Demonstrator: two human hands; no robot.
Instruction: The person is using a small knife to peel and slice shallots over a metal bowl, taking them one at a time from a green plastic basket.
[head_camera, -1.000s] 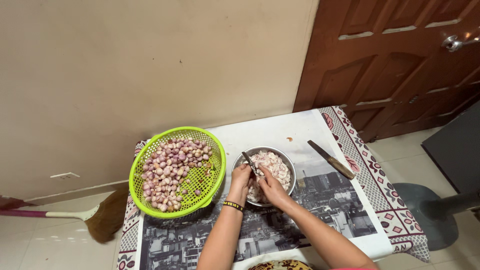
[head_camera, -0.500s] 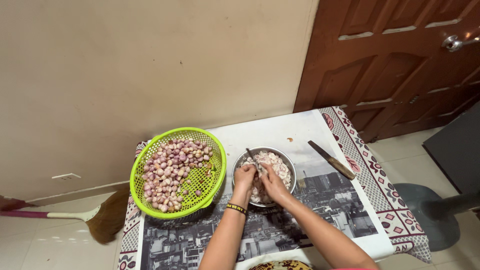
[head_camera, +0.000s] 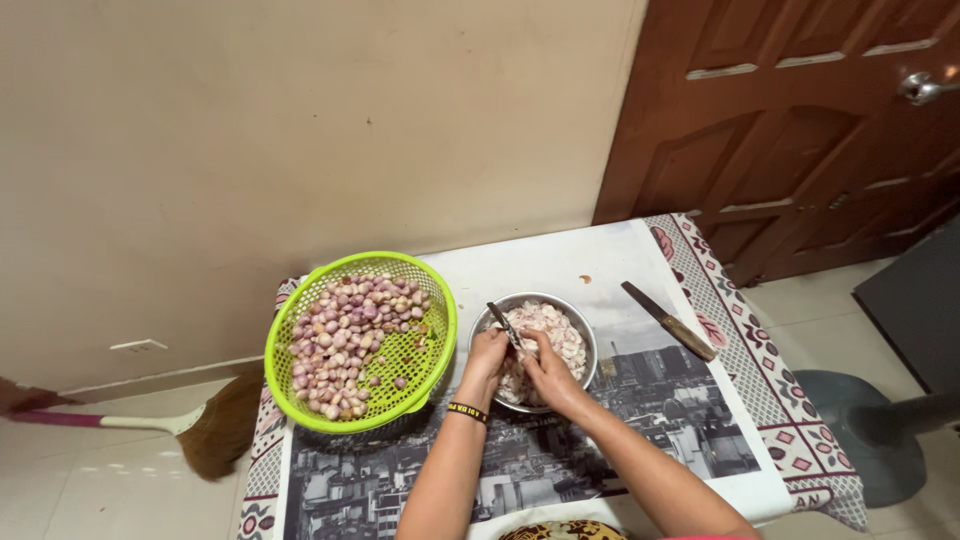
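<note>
Table (head_camera: 560, 265) bore a green basket (head_camera: 440, 345) of shallots (head_camera: 345, 335), a steel bowl (head_camera: 585, 335) of peelings, a spare knife (head_camera: 668, 320); over the bowl, left hand (head_camera: 487, 357) gripped a shallot, right hand (head_camera: 545, 372) clasped a small knife (head_camera: 503, 323), apparently mid-peel.

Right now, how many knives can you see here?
2: a small knife held in the hands over the metal bowl, and a bigger knife lying on the table right of it.
</note>
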